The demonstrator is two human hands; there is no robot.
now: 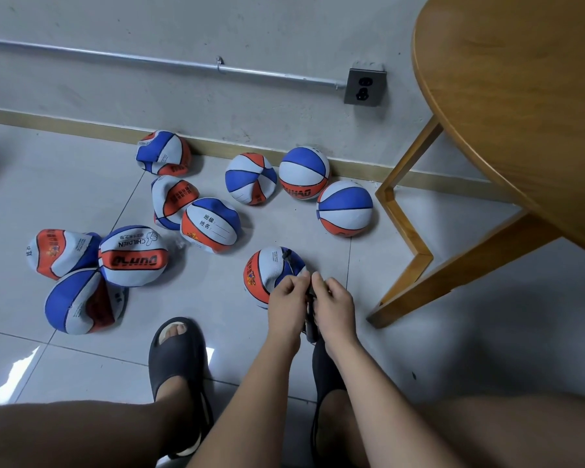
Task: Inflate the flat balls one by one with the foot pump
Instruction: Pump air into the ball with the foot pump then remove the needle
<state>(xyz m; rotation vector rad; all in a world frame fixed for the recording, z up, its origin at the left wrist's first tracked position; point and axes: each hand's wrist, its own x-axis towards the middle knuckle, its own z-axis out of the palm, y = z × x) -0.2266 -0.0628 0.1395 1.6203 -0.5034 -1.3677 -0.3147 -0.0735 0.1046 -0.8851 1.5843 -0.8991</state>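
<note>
One ball (267, 271) by left hand (289, 298), table (520, 96) rightward

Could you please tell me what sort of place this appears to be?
Probably a plain indoor room, perhaps a school or activity-centre storeroom: a tiled floor, a bare wall with a surface-mounted metal conduit and socket, a round wooden table, and many children's balls on the floor.

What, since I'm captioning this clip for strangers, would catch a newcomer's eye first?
The red, white and blue balls scattered over the floor tiles, most crumpled flat, a few round near the wall. Then the left hand and right hand, pinching a black pump part by one dented ball; a wooden table looms at right.
</note>
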